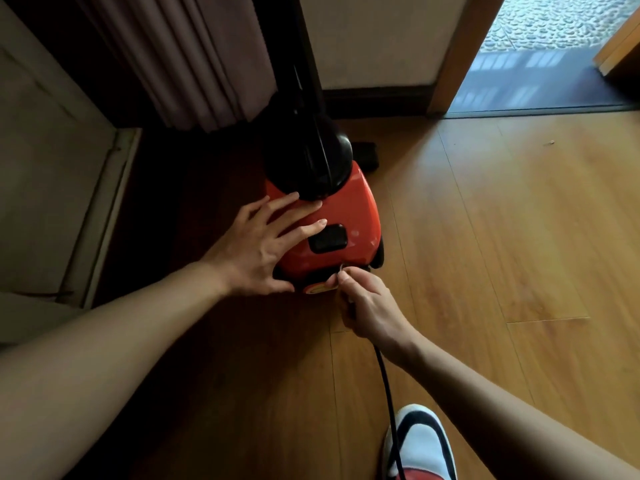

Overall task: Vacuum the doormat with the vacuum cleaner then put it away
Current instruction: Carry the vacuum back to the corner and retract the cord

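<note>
A red vacuum cleaner [349, 209] with a black top dome and hose stands on the wooden floor near a curtain. My left hand [263, 247] lies flat on its red body, fingers spread, beside the black switch [328, 238]. At the vacuum's rear end, my right hand [367, 306] pinches the plug end of the black power cord [386, 386]. The cord trails back across the floor toward my shoe. No doormat is in view.
A brown curtain [180, 57] hangs at the back left beside a pale cabinet [45, 150]. An open doorway [540, 53] with a wooden frame lies at the back right. My white, black and red shoe [420, 445] stands at the bottom.
</note>
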Action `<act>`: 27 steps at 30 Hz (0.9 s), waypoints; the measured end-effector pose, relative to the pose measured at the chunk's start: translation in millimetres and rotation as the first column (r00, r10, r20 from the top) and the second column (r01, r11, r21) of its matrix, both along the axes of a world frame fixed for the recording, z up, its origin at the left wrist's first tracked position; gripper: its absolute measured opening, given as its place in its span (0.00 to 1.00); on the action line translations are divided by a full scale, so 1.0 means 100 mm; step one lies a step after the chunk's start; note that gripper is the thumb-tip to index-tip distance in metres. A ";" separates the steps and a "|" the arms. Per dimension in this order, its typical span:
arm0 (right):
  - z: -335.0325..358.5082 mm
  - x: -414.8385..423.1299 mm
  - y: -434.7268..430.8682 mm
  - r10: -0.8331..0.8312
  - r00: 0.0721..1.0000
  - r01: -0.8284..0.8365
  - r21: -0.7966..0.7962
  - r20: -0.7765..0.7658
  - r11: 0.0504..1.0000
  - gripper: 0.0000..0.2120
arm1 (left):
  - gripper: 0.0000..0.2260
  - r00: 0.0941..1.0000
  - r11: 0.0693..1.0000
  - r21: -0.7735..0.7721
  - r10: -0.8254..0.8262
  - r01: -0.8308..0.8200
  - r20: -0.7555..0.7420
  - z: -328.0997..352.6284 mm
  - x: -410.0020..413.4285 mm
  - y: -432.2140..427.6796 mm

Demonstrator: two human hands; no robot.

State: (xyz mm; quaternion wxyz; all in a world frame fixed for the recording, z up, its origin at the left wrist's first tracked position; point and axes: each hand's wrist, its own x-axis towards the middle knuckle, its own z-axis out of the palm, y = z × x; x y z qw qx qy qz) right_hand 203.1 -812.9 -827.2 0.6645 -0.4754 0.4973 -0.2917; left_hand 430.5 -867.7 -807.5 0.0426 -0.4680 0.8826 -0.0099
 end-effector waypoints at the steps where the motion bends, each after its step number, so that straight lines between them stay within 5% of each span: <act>1: 0.00 0.06 0.03 0.003 1.000 -0.003 0.010 0.009 1.000 0.13 | 0.46 1.000 1.000 0.006 -0.001 0.001 -0.010 0.02 0.01 -0.01; 7: -0.15 0.42 0.12 -0.054 0.998 0.055 0.024 -0.023 0.998 0.14 | 0.32 0.995 0.999 0.005 0.042 -0.042 -0.095 0.04 -0.03 0.01; 13: -0.24 0.52 0.11 -0.091 0.996 0.091 0.013 -0.020 0.996 0.16 | 0.34 0.990 0.996 -0.039 0.078 -0.083 -0.115 -0.03 -0.10 0.02; 27: -0.53 0.75 0.12 -0.207 0.977 0.215 0.272 -0.059 0.938 0.17 | 0.44 0.985 0.993 -0.063 0.088 -0.098 -0.146 -0.14 -0.15 0.04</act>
